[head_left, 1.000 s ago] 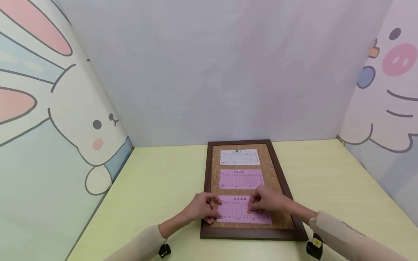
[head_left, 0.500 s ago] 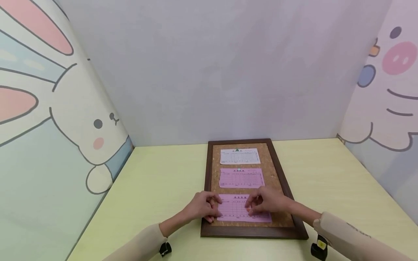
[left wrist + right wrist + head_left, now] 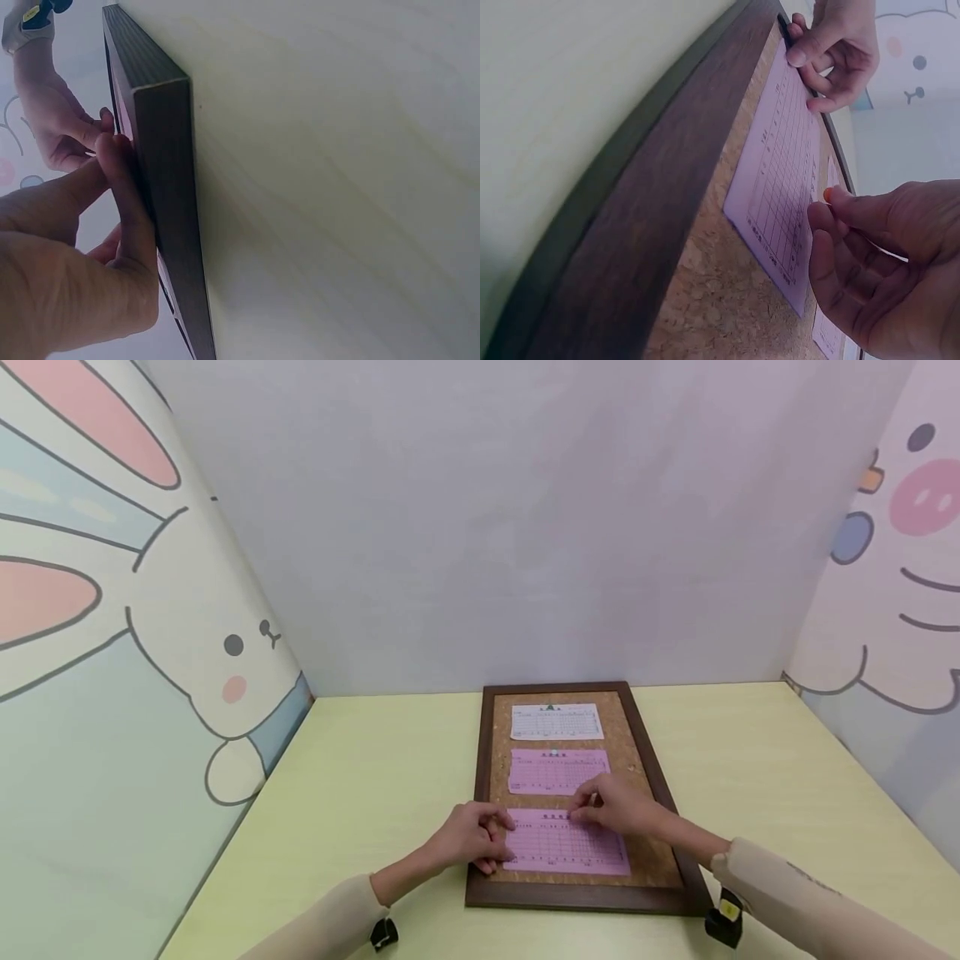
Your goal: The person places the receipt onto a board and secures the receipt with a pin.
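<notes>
A cork board in a dark wooden frame (image 3: 480,777) lies flat on the table. Pinned down its length are a white slip (image 3: 557,722), a pink slip (image 3: 558,771) and a nearer pink slip (image 3: 566,847). My left hand (image 3: 495,842) presses its fingertips on the near slip's left edge, beside the frame (image 3: 169,195). My right hand (image 3: 583,812) hovers at the top middle of that slip (image 3: 776,187), pinching a small orange pin (image 3: 827,194) between thumb and forefinger. In the right wrist view my left hand (image 3: 832,52) touches the slip's far corner.
The board sits on a pale yellow-green table (image 3: 360,777). A rabbit-patterned panel (image 3: 150,652) walls the left side, a pink cartoon panel (image 3: 900,568) the right, and a plain grey wall stands behind. Tabletop stretches to both sides of the board.
My right hand has moved from the middle of the near pink slip up to its top edge, still pinching the orange pin. The left hand has stayed at the slip's left edge.
</notes>
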The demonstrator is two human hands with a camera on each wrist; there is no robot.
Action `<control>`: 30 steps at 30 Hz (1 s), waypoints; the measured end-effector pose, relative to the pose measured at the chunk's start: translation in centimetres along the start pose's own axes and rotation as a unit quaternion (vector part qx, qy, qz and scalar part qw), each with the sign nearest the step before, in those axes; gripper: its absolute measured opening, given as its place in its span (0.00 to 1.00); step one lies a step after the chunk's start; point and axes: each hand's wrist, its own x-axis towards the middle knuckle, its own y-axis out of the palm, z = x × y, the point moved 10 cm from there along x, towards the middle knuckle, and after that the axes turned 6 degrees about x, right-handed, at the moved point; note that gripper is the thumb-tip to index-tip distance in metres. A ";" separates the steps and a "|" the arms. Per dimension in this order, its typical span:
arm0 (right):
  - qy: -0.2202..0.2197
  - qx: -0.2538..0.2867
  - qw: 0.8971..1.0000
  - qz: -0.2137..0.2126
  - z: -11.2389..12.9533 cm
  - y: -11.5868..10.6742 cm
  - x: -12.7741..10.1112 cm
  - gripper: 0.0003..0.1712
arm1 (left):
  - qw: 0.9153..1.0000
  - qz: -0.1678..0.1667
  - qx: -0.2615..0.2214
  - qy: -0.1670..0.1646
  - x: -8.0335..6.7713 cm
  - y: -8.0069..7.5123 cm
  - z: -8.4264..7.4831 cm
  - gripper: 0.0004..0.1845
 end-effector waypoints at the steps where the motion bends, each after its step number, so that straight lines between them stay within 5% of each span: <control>1: 0.008 0.002 1.000 -0.002 -0.2 0.0 0.1 0.05 | 1.000 -0.001 0.000 0.000 0.0 0.0 0.0 0.14; 30: 0.022 0.012 0.999 0.024 -0.4 1.7 1.9 0.08 | 1.000 -0.002 0.003 0.006 -0.1 0.0 -0.1 0.14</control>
